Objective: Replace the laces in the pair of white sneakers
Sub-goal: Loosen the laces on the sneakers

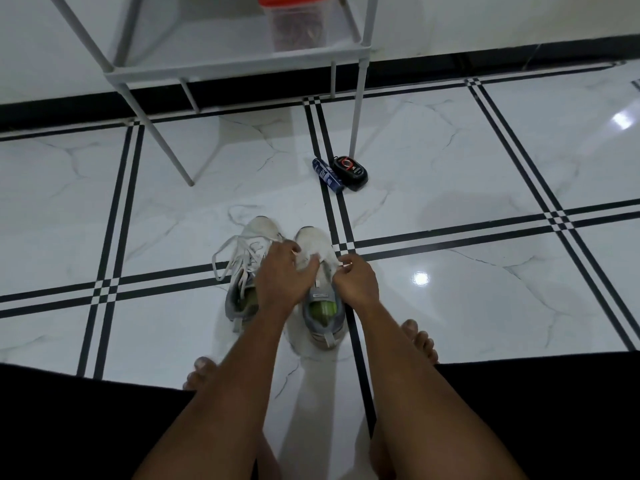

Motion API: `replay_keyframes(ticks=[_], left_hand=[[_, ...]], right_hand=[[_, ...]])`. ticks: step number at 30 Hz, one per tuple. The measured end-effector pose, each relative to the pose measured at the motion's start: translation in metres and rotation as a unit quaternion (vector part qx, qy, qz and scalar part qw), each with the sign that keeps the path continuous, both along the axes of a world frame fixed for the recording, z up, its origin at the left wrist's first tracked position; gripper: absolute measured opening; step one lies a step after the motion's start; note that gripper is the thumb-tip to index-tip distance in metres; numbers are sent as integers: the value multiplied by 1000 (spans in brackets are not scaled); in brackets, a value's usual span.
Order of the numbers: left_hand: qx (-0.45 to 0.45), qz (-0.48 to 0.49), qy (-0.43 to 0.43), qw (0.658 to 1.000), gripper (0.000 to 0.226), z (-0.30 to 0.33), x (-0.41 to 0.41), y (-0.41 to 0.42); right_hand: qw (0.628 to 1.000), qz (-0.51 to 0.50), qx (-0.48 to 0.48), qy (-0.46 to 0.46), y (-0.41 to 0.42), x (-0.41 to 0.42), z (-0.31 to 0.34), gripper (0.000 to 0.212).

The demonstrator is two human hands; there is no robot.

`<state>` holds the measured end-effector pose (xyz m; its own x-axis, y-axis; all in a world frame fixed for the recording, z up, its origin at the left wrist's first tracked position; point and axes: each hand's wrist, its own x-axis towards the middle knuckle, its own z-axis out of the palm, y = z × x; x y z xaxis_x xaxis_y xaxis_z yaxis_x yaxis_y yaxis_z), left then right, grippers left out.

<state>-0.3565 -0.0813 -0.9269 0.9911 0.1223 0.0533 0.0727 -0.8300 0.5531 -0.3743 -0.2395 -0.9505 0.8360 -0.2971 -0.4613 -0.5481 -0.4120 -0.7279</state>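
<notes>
Two white sneakers with grey heels and green insoles stand side by side on the tiled floor, toes pointing away from me. The left sneaker (pixel 258 233) has loose white laces (pixel 228 261) spilling out to its left. My left hand (pixel 282 275) reaches across the top of the right sneaker (pixel 315 240), fingers curled at its lace area. My right hand (pixel 351 277) pinches a white lace end at that shoe's right side. The right sneaker's eyelets are mostly hidden under my hands.
A blue tube (pixel 327 174) and a black tin (pixel 349 171) lie on the floor beyond the shoes. A white metal rack (pixel 242 65) stands at the back, holding a red-lidded container (pixel 298 19). My bare feet (pixel 201 372) rest near the shoes.
</notes>
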Motion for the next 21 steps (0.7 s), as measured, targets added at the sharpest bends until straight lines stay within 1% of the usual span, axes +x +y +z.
replay_keyframes(ticks=[1, 2, 4, 6, 8, 9, 11, 13, 14, 17, 18, 19, 21], left_hand=[[-15, -37, 23, 999, 40, -8, -10, 0], [-39, -52, 32, 997, 34, -16, -17, 2], [-108, -27, 31, 993, 21, -27, -25, 7], [-145, 15, 38, 989, 14, -36, -23, 11], [-170, 48, 63, 982, 11, -39, -20, 14], [-179, 58, 70, 980, 10, -39, -19, 14], [-191, 74, 73, 976, 7, -40, -20, 14], [-195, 84, 81, 974, 7, -38, -22, 14], [-196, 88, 83, 973, 8, -37, -23, 13], [-200, 104, 94, 970, 9, -35, -22, 13], [-201, 105, 96, 969, 11, -34, -22, 12], [-202, 103, 98, 969, 12, -34, -22, 12], [-210, 100, 100, 967, 14, -36, -21, 13]], right_hand=[[1000, 11, -2, -14, 1, 0, -1, 44], [999, 25, -3, -24, 3, 0, -1, 48], [997, 69, -12, -36, 7, 2, -2, 60], [988, 137, -56, -41, 13, 7, -1, 63], [972, 200, -120, -25, 20, 13, 2, 53], [963, 220, -151, -18, 22, 16, 3, 44], [949, 240, -203, -31, 23, 20, 3, 25], [945, 220, -233, -63, 21, 20, 3, 14], [946, 194, -250, -71, 20, 20, 2, 15], [942, 69, -324, -54, 21, 21, 6, 37], [941, 43, -330, -58, 22, 21, 6, 41], [948, 43, -309, -65, 23, 20, 6, 44], [966, 105, -229, -66, 26, 20, 6, 47]])
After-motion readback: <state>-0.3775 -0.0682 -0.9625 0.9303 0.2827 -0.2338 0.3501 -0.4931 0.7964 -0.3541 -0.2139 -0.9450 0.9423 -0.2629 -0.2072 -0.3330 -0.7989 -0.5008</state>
